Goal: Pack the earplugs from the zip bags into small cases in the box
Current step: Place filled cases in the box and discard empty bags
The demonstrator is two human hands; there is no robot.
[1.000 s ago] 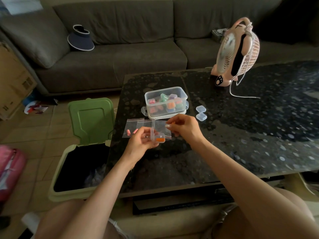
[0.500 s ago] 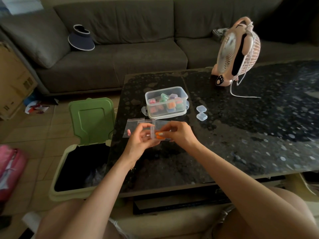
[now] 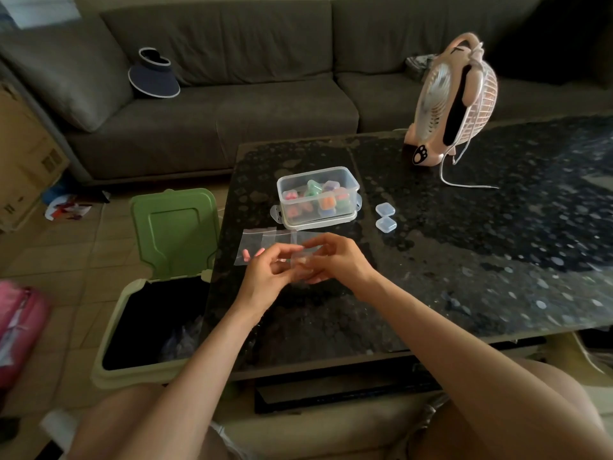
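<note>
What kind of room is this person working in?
Most likely a home living room: a grey sectional sofa runs behind a dark speckled coffee table, with a pink desk fan on it and a green-lidded trash bin beside it.

place: home living room | signs: grey sofa (image 3: 232,104) (visor hat on it), coffee table (image 3: 464,260), tiled floor

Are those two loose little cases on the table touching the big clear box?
Apart. The head view shows a strip of dark table between the right side of the box and the two cases.
</note>
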